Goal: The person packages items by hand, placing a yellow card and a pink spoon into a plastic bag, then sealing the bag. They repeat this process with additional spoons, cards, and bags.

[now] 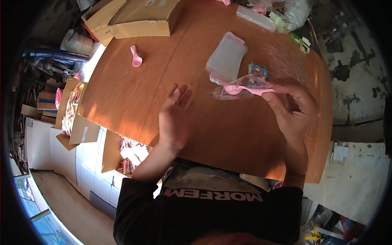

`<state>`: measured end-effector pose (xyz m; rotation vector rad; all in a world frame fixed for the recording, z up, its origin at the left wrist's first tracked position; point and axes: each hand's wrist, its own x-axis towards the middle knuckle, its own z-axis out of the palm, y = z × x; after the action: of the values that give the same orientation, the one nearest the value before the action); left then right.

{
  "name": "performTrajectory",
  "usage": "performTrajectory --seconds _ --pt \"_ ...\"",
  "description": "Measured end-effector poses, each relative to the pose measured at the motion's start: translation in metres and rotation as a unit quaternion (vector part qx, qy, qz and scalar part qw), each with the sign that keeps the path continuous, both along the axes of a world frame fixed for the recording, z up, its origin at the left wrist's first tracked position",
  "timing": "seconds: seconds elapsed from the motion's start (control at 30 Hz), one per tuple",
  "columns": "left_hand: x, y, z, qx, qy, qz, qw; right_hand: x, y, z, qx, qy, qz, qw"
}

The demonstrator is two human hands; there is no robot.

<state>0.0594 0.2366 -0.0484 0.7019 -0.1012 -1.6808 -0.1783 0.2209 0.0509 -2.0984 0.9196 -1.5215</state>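
Observation:
My right hand (297, 108) pinches the handle end of a pink measuring scoop (234, 89), with a clear plastic bag (219, 94) around its bowl end. The scoop lies roughly level above the table, its bowl pointing left. My left hand (174, 118) is raised over the table with its fingers stretched out and nothing in it. Just beyond the bagged scoop sits a small stack of colourful cards (259, 70). A pile of flat clear bags (228, 57) lies behind it. Another pink scoop (136, 60) rests alone on the far left of the table.
The brown table (171, 65) carries a cardboard box (141, 26) at its far left edge. Plastic packaging (296, 16) and a green-and-white item (303, 44) lie far right. Open cartons (110, 151) holding packed items stand on the floor at the left.

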Motion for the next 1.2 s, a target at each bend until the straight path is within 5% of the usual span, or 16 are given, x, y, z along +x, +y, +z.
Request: performTrajectory --seconds 0.13,0.3,0.33,0.4,0.53,0.63,0.7,0.73,0.8,0.83,0.9,1.0,1.2 --pt "0.015 -0.005 0.018 -0.182 -0.26 0.024 0.948 0.002 -0.009 0.012 0.066 -0.04 -0.011 0.997" --pt "0.002 -0.046 0.072 -0.496 -0.575 -0.07 0.647 0.015 -0.02 0.011 0.151 -0.063 0.008 0.986" --pt "-0.005 -0.052 0.076 -0.501 -0.575 -0.071 0.643 0.017 -0.021 0.012 0.147 -0.065 0.005 0.987" --pt "-0.016 -0.062 0.084 -0.454 -0.398 -0.194 0.773 0.019 -0.024 0.013 0.147 -0.085 0.012 0.985" --pt "-0.032 -0.074 0.089 -0.475 -0.434 -0.198 0.739 0.014 -0.031 0.016 0.129 -0.051 0.001 0.99" --pt "-0.042 -0.082 0.088 -0.464 -0.415 -0.213 0.753 0.015 -0.032 0.021 0.187 -0.101 0.027 0.977" --pt "-0.044 -0.088 0.087 -0.479 -0.41 -0.226 0.743 0.012 -0.034 0.023 0.137 -0.03 -0.032 0.99" --pt "-0.046 -0.085 0.088 -0.464 -0.355 -0.234 0.777 0.01 -0.033 0.026 0.136 -0.028 -0.034 0.99" --pt "-0.048 -0.095 0.077 -0.524 -0.35 -0.177 0.756 0.004 -0.031 0.035 -0.156 0.038 -0.147 0.976" --pt "-0.049 -0.099 0.074 -0.578 -0.344 -0.117 0.731 0.004 -0.032 0.033 -0.156 0.04 -0.147 0.976" --pt "-0.047 -0.098 0.07 -0.563 -0.331 -0.16 0.74 0.005 -0.034 0.025 0.089 -0.011 -0.075 0.993" --pt "-0.052 -0.098 0.067 -0.559 -0.374 -0.158 0.723 0.004 -0.035 0.023 0.037 -0.005 -0.092 0.995" --pt "-0.054 -0.093 0.082 -0.484 -0.309 -0.171 0.801 0.006 -0.039 0.023 0.15 -0.109 -0.042 0.982"
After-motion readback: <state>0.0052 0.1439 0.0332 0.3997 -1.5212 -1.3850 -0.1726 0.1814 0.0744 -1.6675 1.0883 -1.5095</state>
